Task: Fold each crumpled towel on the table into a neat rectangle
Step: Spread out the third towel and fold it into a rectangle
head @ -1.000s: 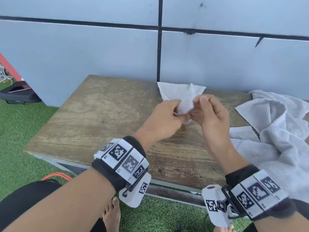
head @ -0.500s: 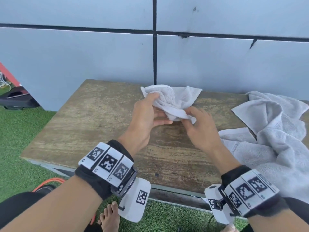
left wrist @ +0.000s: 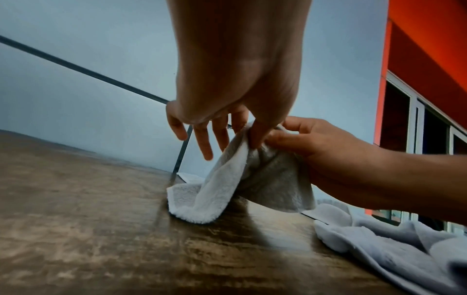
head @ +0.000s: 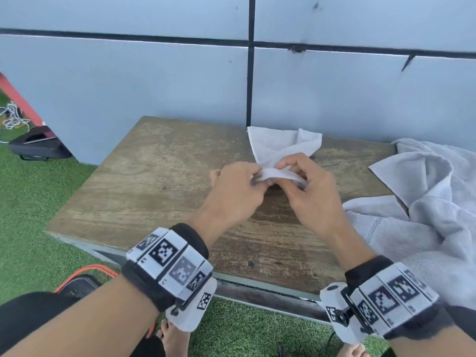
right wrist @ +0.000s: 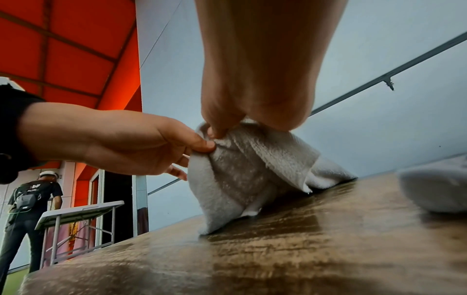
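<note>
A small white towel [head: 278, 146] is bunched near the back of the wooden table [head: 154, 181]. Both hands hold its near edge lifted above the wood, while its far part rests on the table. My left hand [head: 235, 188] pinches the towel [left wrist: 227, 183] between thumb and forefinger, the other fingers [left wrist: 202, 143] spread loose. My right hand [head: 309, 186] grips the same raised edge right beside it, thumb and fingers curled on the towel [right wrist: 252, 169]. The two hands nearly touch.
A large grey towel [head: 425, 215] lies crumpled over the table's right side and hangs past the front edge. A pale panelled wall [head: 180, 86] stands right behind the table. Green turf [head: 31, 215] surrounds it. A person [right wrist: 27, 199] stands far off by a folding table.
Half a second ago the hands were apart on the spread, bunched towel. They have come together again and now pinch one raised edge, with the towel's far corners lying toward the wall.
</note>
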{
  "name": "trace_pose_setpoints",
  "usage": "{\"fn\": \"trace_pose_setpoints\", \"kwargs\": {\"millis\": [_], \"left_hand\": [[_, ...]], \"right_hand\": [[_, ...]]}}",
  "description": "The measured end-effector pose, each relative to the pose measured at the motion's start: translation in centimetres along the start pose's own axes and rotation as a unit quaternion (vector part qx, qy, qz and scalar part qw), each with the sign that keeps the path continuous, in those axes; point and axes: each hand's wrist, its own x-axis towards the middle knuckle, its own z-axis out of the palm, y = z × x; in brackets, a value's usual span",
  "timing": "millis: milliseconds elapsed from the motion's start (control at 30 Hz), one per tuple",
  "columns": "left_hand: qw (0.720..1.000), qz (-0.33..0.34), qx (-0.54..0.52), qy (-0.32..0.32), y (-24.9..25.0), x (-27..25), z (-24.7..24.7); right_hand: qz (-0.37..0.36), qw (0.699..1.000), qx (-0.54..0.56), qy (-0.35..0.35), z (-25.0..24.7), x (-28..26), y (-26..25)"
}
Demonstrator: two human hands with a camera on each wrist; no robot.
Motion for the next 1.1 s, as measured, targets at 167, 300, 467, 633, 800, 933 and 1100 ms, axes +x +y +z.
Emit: {"fn": "trace_pose_setpoints", "kwargs": {"millis": [167,300,467,633,800,933,1100], "left_hand": [[0.999,0.008,-0.041,-0.007,-0.3,0.3,-1.1],[0.997,-0.024,-0.064,0.033,-0.3,0.3,-1.2],[0.986,-0.058,-0.124,0.091,-0.1,0.5,-3.1],[0.988,-0.085,-0.057,-0.115,-1.0,-1.0,-4.1],[0.926,-0.131,0.065,-0.349,-2.5,-2.2,-3.5],[0.884,-0.192,0.217,-0.367,-3.7,-3.0,-3.9],[0.88,-0.158,0.386,-0.228,-6.5,-3.1,-4.1]], "right_hand": [[0.022,0.991,-0.104,-0.084,-0.8,0.0,1.3],[0.071,0.952,-0.217,-0.205,-0.6,-0.3,1.6],[0.067,0.967,-0.184,-0.16,-0.4,-0.1,1.1],[0.104,0.961,-0.159,-0.199,-0.1,0.0,0.0],[0.109,0.96,-0.208,-0.15,0.5,0.0,1.0],[0.087,0.933,-0.256,-0.238,2.0,-0.6,2.0],[0.068,0.886,-0.335,-0.314,2.4,-0.6,1.7]]}}
